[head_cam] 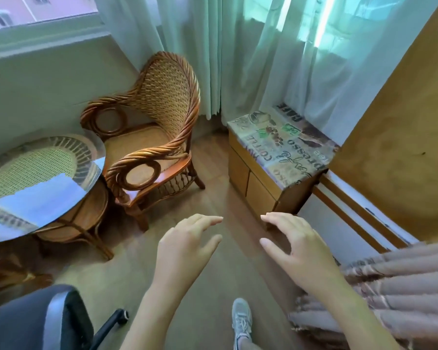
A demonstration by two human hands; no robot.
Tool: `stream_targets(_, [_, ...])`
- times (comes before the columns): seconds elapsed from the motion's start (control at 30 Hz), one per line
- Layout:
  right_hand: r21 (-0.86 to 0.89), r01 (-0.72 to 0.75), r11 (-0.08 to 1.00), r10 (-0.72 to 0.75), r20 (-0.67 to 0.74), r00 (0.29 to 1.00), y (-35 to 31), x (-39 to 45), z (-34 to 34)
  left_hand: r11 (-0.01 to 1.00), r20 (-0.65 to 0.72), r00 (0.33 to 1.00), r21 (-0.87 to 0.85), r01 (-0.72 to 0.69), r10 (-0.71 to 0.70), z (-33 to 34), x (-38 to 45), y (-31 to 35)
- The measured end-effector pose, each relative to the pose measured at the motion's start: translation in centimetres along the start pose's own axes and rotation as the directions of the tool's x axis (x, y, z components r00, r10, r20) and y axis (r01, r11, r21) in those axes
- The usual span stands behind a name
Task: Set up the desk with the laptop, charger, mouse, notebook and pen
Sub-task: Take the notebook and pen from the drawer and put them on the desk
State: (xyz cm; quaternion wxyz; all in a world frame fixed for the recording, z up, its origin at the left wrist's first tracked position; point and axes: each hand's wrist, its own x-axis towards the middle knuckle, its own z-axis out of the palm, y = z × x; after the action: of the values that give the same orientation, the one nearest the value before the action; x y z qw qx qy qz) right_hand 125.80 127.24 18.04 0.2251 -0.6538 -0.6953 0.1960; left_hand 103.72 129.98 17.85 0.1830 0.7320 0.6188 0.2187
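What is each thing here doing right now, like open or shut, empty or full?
Left hand: open, empty, fingers spread.
Right hand: open, empty, fingers spread.
Wicker chair: upright, seat empty.
Round glass-topped table: upright, bare top.
Low cabinet: doors shut, nothing on its patterned top.
Curtains: drawn shut.
Laptop, charger, mouse, notebook, pen: not in view.

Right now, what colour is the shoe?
Grey, with grey laces: the shoe shows best in the head view.

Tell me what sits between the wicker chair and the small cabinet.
Only bare wooden floor lies between the wicker chair and the small cabinet, seen in the head view.
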Motion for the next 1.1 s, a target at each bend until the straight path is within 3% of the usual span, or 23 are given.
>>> stream_targets(0.17, [-0.040,-0.020,0.999,0.021,0.026,0.999,1.8,10.1,0.5,0.999,0.025,1.000,0.038,-0.020,0.019,1.6,10.6,-1.5])
stream_targets(0.4, [-0.079,-0.142,0.987,0.143,0.009,0.990,4.8,22.6,3.4,0.998,0.202,0.977,0.014,-0.066,0.062,6.4,27.0,-5.5])
stream_targets(0.6, [-0.152,-0.297,0.943,0.296,-0.024,0.955,7.3,34.5,7.4,0.987,0.452,0.878,-0.062,-0.146,0.159,12.2,42.1,-9.2])
stream_targets(0.8, [-0.174,-0.406,0.897,0.400,-0.069,0.914,8.9,43.4,10.5,0.961,0.552,0.791,-0.080,-0.263,0.263,16.7,53.1,-11.2])
stream_targets(0.97, [-0.262,-0.445,0.856,0.422,-0.145,0.895,12.2,47.1,13.6,0.979,0.647,0.740,-0.190,-0.074,0.181,23.3,57.3,-13.5])
stream_targets(1.03, [-0.275,-0.462,0.843,0.432,-0.164,0.887,14.3,48.1,15.4,0.941,0.666,0.741,-0.298,0.157,0.087,27.2,57.9,-14.4])
stream_targets(1.1, [-0.290,-0.495,0.819,0.458,-0.188,0.869,16.9,48.7,17.3,0.762,0.727,0.684,-0.409,0.502,-0.060,31.5,58.0,-14.7])
